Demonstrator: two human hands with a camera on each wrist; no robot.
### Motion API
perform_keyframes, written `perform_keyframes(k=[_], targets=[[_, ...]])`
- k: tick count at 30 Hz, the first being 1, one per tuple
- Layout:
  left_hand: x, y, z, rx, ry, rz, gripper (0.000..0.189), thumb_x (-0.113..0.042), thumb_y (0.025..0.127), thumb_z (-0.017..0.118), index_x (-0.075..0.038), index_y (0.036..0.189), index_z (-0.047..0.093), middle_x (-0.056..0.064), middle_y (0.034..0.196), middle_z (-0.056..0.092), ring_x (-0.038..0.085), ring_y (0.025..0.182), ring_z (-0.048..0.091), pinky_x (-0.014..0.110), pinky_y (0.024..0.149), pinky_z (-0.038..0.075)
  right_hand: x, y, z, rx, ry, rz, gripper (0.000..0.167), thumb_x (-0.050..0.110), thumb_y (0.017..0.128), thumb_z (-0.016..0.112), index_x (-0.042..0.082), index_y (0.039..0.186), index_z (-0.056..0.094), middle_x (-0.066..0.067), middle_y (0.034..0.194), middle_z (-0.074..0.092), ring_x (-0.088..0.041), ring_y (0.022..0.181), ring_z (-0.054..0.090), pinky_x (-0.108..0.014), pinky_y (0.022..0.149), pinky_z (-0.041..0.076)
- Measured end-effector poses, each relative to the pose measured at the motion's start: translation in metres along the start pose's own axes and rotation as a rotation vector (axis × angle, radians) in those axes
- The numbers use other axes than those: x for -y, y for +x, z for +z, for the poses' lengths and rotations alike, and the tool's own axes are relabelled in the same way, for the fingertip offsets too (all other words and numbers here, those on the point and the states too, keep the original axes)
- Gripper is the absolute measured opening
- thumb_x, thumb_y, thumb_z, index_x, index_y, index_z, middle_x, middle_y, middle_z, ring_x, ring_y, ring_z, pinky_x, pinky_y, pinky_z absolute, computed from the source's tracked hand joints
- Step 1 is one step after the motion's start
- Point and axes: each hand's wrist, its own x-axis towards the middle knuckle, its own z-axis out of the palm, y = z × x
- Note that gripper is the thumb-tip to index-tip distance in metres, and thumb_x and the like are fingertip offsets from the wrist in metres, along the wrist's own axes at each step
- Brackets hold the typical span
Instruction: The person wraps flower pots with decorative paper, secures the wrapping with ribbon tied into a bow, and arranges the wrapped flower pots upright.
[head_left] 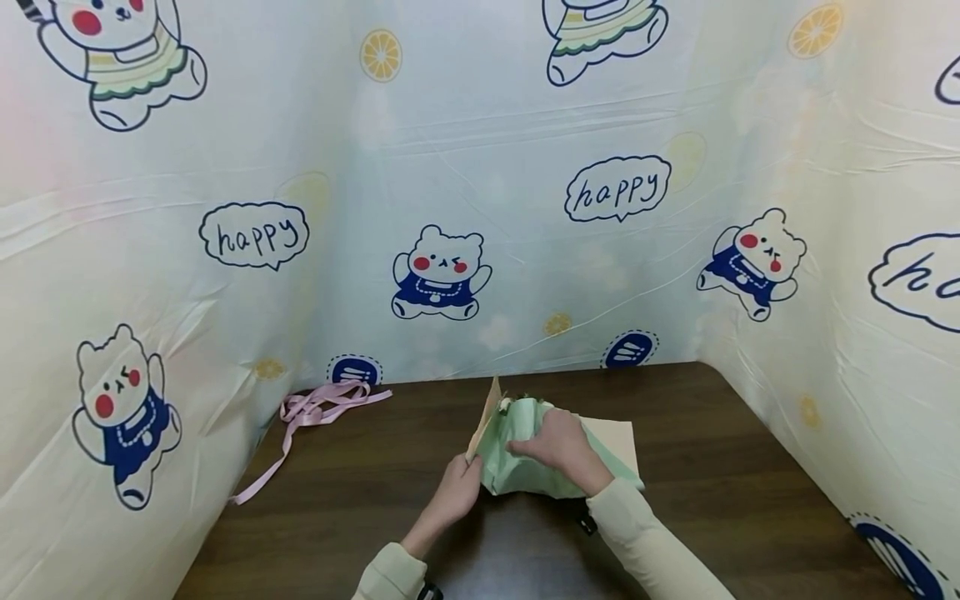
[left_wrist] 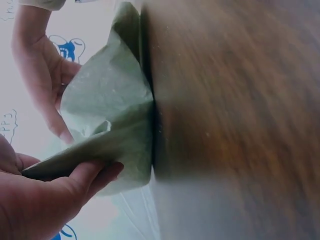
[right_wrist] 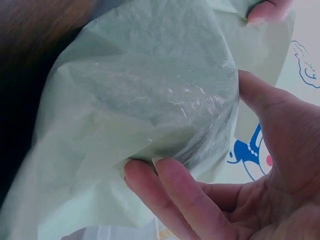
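Green wrapping paper [head_left: 517,467] with a tan outer side stands folded around a bundle on the table. Small white and dark green tips [head_left: 505,406] poke out at its far end, too small to name. My left hand [head_left: 459,485] pinches the raised left flap between thumb and fingers, as the left wrist view shows at the paper's folded edge [left_wrist: 100,145]. Over the bundle's middle, my right hand [head_left: 562,446] grips the paper, thumb on one side and curled fingers on the other. In the right wrist view its fingertips [right_wrist: 142,170] press into the creased paper [right_wrist: 145,95].
A loosely heaped pink ribbon [head_left: 322,408] lies at the table's back left, one tail running toward the left edge. The brown wooden table [head_left: 720,508] meets a printed curtain [head_left: 517,208] at the back and sides. A tan paper corner [head_left: 615,437] spreads right of the bundle.
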Motion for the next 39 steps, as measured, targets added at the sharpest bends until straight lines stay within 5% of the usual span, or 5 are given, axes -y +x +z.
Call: perform_keyframes(k=[13, 17, 21, 29, 39], targets=[[-0.014, 0.0, 0.014, -0.132, 0.169, 0.112, 0.038, -0.023, 0.111, 0.039, -0.007, 0.078, 0.049, -0.005, 0.061, 0.037, 0.007, 0.049, 0.034, 0.024, 0.047, 0.032, 0.004, -0.005, 0.0, -0.063, 0.012, -0.05, 0.055, 0.058, 0.074, 0.082, 0.013, 0.063, 0.054, 0.0, 0.057, 0.05, -0.015, 0.054, 0.05, -0.031, 0.051, 0.043], [-0.014, -0.001, 0.016, -0.154, 0.186, 0.113, 0.038, -0.022, 0.111, 0.038, 0.005, 0.112, 0.064, -0.004, 0.063, 0.039, 0.008, 0.051, 0.035, 0.025, 0.049, 0.033, 0.003, -0.007, 0.001, -0.069, 0.032, -0.052, 0.06, 0.06, 0.08, 0.077, 0.017, 0.055, 0.043, 0.004, 0.051, 0.038, -0.014, 0.047, 0.042, -0.029, 0.047, 0.037], [-0.012, -0.001, 0.019, -0.141, 0.157, 0.102, 0.05, -0.026, 0.112, 0.036, 0.007, 0.149, 0.044, 0.001, 0.069, 0.047, 0.009, 0.051, 0.038, 0.027, 0.051, 0.039, 0.001, -0.009, 0.001, -0.069, 0.047, -0.057, 0.062, 0.056, 0.091, 0.067, 0.018, 0.051, 0.038, 0.004, 0.048, 0.034, -0.015, 0.044, 0.039, -0.029, 0.047, 0.036], [-0.011, 0.002, 0.023, -0.2, 0.18, 0.186, 0.05, -0.025, 0.112, 0.037, 0.007, 0.15, 0.043, 0.027, 0.105, 0.066, 0.019, 0.08, 0.06, 0.033, 0.074, 0.051, -0.004, -0.008, 0.001, -0.038, 0.043, -0.059, 0.059, 0.046, 0.095, 0.063, 0.017, 0.05, 0.037, 0.003, 0.047, 0.035, -0.015, 0.043, 0.037, -0.029, 0.045, 0.032], [-0.013, 0.0, 0.028, -0.147, 0.113, 0.148, 0.054, -0.029, 0.114, 0.03, 0.001, 0.159, 0.027, -0.004, 0.058, 0.044, 0.006, 0.043, 0.033, 0.027, 0.054, 0.04, -0.003, -0.005, 0.002, 0.023, 0.033, -0.01, 0.059, 0.053, 0.095, 0.062, 0.016, 0.053, 0.042, 0.001, 0.05, 0.041, -0.016, 0.045, 0.044, -0.029, 0.046, 0.037]])
